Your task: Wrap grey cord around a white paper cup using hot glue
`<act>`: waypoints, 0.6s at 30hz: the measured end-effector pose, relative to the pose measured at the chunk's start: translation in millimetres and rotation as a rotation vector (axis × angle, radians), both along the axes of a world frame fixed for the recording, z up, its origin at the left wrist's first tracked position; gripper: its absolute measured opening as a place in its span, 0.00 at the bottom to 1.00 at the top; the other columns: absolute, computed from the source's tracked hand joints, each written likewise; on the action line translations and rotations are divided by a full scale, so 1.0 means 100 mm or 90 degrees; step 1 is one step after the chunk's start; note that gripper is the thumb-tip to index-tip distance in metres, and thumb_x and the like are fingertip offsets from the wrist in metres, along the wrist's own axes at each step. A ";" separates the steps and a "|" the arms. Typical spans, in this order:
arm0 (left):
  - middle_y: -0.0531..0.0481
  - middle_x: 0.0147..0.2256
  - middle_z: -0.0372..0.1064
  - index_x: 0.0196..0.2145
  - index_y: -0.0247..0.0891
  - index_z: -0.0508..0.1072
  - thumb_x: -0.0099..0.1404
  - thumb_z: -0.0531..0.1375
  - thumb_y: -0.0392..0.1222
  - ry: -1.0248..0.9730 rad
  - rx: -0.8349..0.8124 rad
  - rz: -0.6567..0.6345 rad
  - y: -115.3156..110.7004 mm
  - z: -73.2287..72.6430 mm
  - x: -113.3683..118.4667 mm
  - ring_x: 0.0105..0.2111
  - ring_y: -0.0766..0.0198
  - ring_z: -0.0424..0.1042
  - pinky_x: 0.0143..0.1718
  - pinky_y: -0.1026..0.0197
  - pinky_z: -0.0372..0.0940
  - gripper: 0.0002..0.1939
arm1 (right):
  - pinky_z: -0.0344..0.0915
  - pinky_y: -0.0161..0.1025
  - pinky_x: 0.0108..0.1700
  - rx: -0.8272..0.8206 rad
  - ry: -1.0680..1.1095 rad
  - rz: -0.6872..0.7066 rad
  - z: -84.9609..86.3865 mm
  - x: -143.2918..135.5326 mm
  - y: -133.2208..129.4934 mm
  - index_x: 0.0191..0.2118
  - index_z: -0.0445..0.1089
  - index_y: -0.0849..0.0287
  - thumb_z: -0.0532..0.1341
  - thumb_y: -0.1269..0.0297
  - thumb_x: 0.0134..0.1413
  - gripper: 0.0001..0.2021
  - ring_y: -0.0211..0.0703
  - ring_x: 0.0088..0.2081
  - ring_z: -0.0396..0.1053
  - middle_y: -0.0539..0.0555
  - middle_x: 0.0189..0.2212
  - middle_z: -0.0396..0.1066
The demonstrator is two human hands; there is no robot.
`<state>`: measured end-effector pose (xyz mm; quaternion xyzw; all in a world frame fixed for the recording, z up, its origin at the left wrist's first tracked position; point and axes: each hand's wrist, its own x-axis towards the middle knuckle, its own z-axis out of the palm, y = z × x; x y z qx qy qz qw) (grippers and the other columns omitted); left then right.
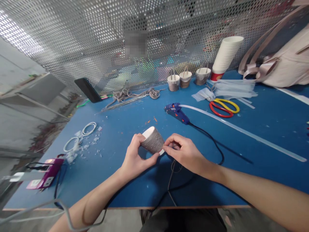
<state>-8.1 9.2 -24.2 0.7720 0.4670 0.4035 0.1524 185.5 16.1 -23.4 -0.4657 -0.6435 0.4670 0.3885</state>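
Observation:
Tilted on its side above the blue table, a paper cup (pixel 152 140) is wrapped in grey cord over most of its wall; a strip near its base shows white and red. My left hand (pixel 136 158) grips the cup between fingers at the rim and thumb at the base. At the cup's base end, my right hand (pixel 184 151) pinches the grey cord (pixel 172 174), which trails down past the table's front edge. Beyond the hands lies a blue hot glue gun (pixel 177 112) with a long clear glue stick in its back.
Small cord-wrapped cups with handles (pixel 173 83) stand by the perforated metal screen (pixel 101 42), beside stacked paper cups (pixel 227 56). Scissors (pixel 223 108), cord bundles (pixel 125 96), a phone (pixel 88 90), white rings (pixel 88 128) and a purple power strip (pixel 49 174) lie around. A black cable crosses the right side.

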 end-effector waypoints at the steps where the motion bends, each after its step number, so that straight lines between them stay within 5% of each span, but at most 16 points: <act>1: 0.53 0.31 0.61 0.33 0.40 0.61 0.53 0.64 0.39 -0.001 -0.005 0.007 0.00 0.00 0.00 0.32 0.64 0.63 0.32 0.62 0.60 0.15 | 0.58 0.32 0.29 0.003 0.005 0.002 0.00 0.00 0.00 0.27 0.70 0.58 0.61 0.66 0.50 0.04 0.34 0.26 0.60 0.47 0.25 0.66; 15: 0.53 0.31 0.59 0.33 0.40 0.61 0.52 0.66 0.42 -0.052 -0.052 0.034 0.05 -0.07 -0.03 0.32 0.65 0.62 0.32 0.62 0.59 0.16 | 0.60 0.31 0.26 0.079 0.024 0.025 -0.04 -0.01 -0.07 0.30 0.69 0.59 0.59 0.68 0.52 0.03 0.32 0.23 0.60 0.48 0.26 0.66; 18: 0.53 0.32 0.60 0.33 0.40 0.61 0.53 0.66 0.42 -0.047 -0.048 0.048 0.06 -0.08 -0.03 0.32 0.64 0.62 0.33 0.61 0.60 0.16 | 0.63 0.31 0.28 0.199 -0.007 0.074 -0.01 0.02 -0.10 0.31 0.68 0.59 0.57 0.69 0.55 0.04 0.34 0.26 0.64 0.50 0.27 0.69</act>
